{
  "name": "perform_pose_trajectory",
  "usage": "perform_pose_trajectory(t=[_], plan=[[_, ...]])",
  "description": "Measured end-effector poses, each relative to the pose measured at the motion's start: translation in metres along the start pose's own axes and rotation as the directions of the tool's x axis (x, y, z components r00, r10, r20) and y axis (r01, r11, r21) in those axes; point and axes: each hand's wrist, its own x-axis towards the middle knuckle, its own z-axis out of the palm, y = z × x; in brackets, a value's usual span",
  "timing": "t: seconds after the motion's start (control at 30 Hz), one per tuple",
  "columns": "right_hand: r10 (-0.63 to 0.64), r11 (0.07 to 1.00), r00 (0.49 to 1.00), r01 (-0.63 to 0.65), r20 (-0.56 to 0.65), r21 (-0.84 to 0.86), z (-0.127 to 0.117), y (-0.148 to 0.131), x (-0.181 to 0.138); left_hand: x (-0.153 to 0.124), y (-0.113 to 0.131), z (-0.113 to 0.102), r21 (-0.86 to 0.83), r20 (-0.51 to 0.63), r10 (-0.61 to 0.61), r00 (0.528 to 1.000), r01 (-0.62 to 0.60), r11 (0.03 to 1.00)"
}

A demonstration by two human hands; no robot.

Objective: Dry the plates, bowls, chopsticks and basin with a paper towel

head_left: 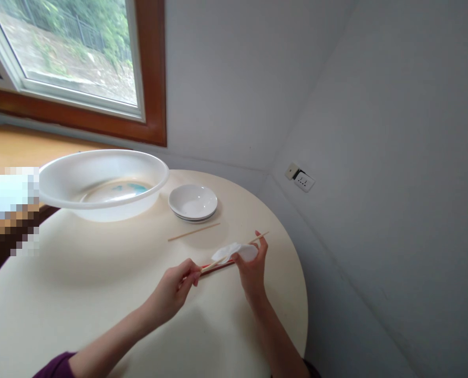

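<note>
Round table (80, 294): cream top, smooth and matt, set against a grey wall corner.

Basin (147, 202): wide, shallow, translucent white plastic with a rolled rim. It stood at the far left of the table, with a blue-green patch showing at its bottom.

Plates (193, 202): small round white glazed dishes, stacked, just right of the basin and not touching it.

Left hand (176, 291): fingers pinched together on the near end of the held chopsticks (218, 266).

Right hand (252, 273): fingers closed on the tissue (234, 252), which was pressed around the sticks.

Held chopsticks: thin, straight, apparently two together, one pale wood and one red-brown. They were raised slightly above the table near its right edge and slanted up to the right, with the pale tip emerging past the right hand.

Loose chopstick (194, 231): pale wood, lying flat on the table between the plates and the hands, apart from both.

Tissue: white, soft and crumpled, bunched at mid-length of the sticks.

Socket (301, 178): white plastic, on the right wall.
</note>
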Motion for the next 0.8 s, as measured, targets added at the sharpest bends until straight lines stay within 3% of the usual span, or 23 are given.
perform_pose_trajectory(t=[0.2,0.5,0.6,0.8], plan=[[0.095,0.995,0.989,-0.098,0.112,0.023,-0.004,-0.001,0.001,-0.001,0.001,0.0,0.05,0.002,0.035,0.999,-0.035,0.998],[0.197,0.857,0.948,-0.29,0.25,0.426,0.002,-0.003,-0.002,0.0,0.0,-0.002,0.112,0.048,0.081,0.996,-0.086,0.99],[0.239,0.772,0.92,-0.374,0.311,0.515,0.006,-0.003,-0.005,-0.001,-0.001,0.0,0.136,0.04,0.077,0.996,-0.082,0.987],[0.295,0.487,0.831,-0.556,0.472,0.673,0.02,-0.007,-0.016,0.0,0.002,0.006,0.149,0.038,0.033,0.999,-0.038,0.988]])
